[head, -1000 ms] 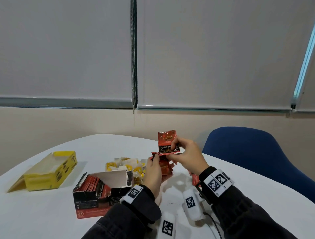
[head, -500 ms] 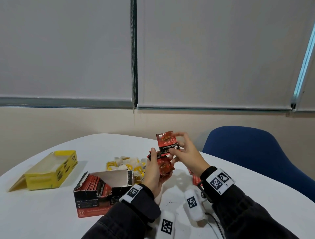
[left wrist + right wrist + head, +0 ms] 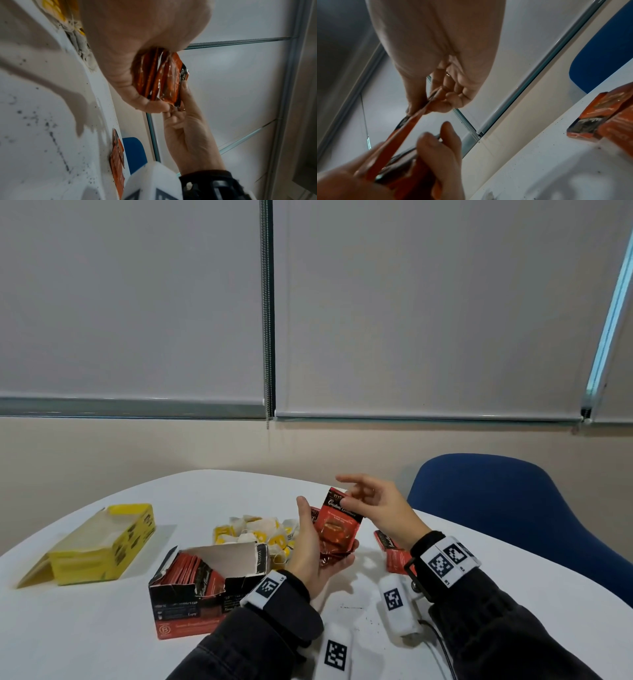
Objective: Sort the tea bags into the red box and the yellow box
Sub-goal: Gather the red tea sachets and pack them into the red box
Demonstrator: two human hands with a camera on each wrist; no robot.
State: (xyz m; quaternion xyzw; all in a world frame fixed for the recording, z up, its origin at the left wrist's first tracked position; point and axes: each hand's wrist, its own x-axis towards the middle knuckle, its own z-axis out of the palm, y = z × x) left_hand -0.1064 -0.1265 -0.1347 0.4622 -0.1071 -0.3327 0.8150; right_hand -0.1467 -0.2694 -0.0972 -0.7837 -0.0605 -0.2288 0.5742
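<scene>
My left hand holds a small stack of red tea bags upright above the table, fingers curled under them. My right hand pinches the top edge of the front red tea bag between thumb and finger, setting it against the stack; the pinch shows in the right wrist view. The red box stands open to the left of my left wrist with red bags inside. The yellow box lies open at the far left. A pile of yellow-tagged tea bags sits behind the red box.
More red tea bags lie on the white table under my right wrist. A blue chair stands at the right past the table edge. White marker-tagged devices hang from both wrists near the front.
My right hand has brought the red tea bag down from above and turned it upright against the stack in my left hand. Both hands have dropped slightly.
</scene>
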